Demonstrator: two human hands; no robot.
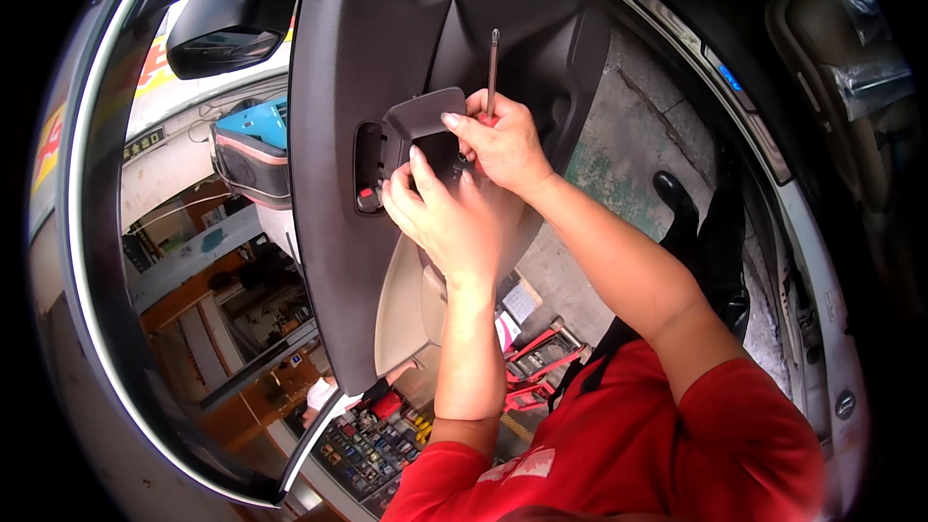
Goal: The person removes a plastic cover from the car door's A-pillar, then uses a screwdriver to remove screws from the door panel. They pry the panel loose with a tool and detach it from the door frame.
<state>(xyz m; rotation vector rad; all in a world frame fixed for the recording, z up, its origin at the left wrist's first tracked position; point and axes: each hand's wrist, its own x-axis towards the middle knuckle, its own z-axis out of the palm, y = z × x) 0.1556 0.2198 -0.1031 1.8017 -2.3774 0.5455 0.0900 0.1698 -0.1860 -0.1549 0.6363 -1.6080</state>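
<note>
The right hand (507, 145) has its fingers curled around a screwdriver (493, 77), gripping it by what shows as a sliver of red handle; the rest of that handle is hidden by the hand. The metal shaft stands up above those fingers, its tip in plain sight. The right thumb rests against the edge of a dark plastic cover (425, 114), tilted out from the car door (362, 48) just to the left of the thumb. The left hand (449, 222) is below and to the left of the right one, its fingers bent and a little apart at the cover's lower side — whether they pinch anything I cannot tell, since the hand blocks the view and its thumb side is blurred. Just left of the left fingers sits a dark recess (367, 157) with a small red patch (365, 193) low in it; its inside is hard to make out. Farther left, beyond the door's edge, are a mirror (227, 43) and a blue-and-black bag (253, 140), the bag partly cut off by the door. A dark shoe (667, 188) shows right of the right fingers — the leg above it fades into shadow.
</note>
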